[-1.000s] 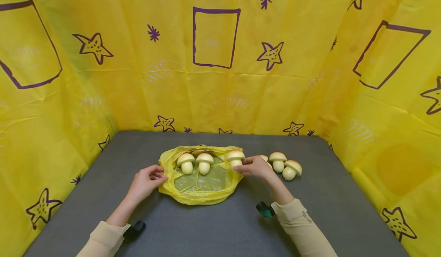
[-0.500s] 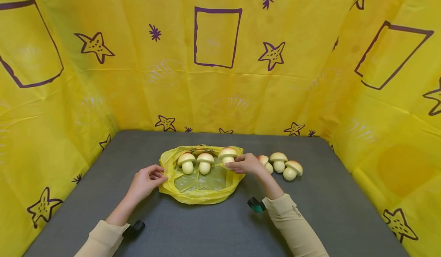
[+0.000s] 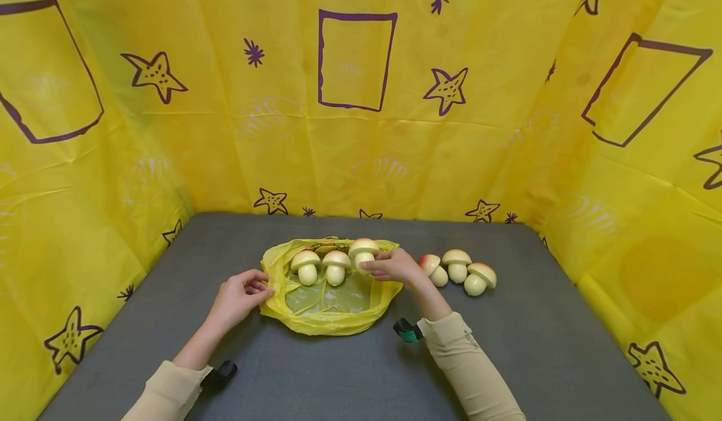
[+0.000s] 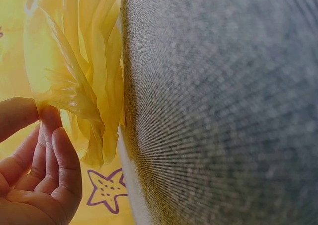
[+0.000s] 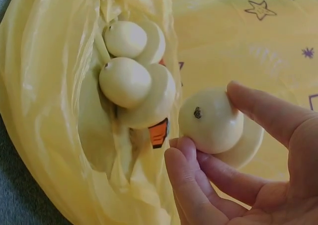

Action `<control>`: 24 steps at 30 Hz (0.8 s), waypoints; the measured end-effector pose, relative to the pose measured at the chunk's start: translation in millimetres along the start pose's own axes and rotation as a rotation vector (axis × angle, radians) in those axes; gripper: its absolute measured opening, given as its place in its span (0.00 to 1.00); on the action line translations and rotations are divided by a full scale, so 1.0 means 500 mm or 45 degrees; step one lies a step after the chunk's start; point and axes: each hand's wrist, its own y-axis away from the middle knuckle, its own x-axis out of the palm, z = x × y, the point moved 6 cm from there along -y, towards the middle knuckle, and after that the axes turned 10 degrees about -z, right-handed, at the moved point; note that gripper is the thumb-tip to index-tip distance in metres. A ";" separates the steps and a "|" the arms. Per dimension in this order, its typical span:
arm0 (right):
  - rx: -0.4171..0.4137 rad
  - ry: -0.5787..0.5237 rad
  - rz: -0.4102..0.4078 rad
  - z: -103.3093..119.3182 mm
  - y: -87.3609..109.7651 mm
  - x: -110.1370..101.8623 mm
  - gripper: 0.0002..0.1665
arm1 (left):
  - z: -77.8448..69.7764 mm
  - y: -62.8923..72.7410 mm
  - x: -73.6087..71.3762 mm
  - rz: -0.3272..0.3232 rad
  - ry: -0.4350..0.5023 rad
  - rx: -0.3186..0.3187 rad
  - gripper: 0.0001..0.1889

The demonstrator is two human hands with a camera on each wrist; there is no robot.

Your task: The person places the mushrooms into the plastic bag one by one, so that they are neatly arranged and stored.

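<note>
A yellow plastic bag (image 3: 329, 327) lies on the table with its mouth spread wide. Two toy mushrooms (image 3: 336, 267), pale with reddish cap tops, sit side by side inside it. My left hand (image 3: 239, 299) pinches the bag's left rim between thumb and fingertips, as the left wrist view shows on the thin plastic (image 4: 74, 86). A third mushroom (image 3: 363, 255) is held by its stem in my right hand (image 3: 397, 267), over the right part of the bag's opening. In the right wrist view this mushroom (image 5: 211, 120) is apart from the two in the bag.
Right of the bag, several more items stand close: a tilted mushroom (image 3: 433, 269), an upright mushroom (image 3: 456, 264) and another leaning mushroom (image 3: 481, 278). The dark grey table (image 3: 316, 377) is bordered by yellow patterned cloth (image 3: 361, 145) at the back and sides.
My right hand has carried its mushroom leftward, from the bag's right rim to beside the two inside. The tilted mushroom on the table has come into fuller view. My left hand stays put.
</note>
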 end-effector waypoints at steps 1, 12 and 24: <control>0.007 -0.008 -0.001 -0.001 -0.002 0.002 0.36 | 0.000 0.000 0.000 0.001 0.000 -0.001 0.16; 0.038 -0.008 -0.062 -0.015 -0.021 0.011 0.27 | -0.003 0.001 0.000 0.006 -0.007 -0.002 0.15; 0.023 0.069 -0.144 -0.038 -0.028 0.010 0.19 | -0.004 0.002 0.000 0.016 -0.005 -0.015 0.15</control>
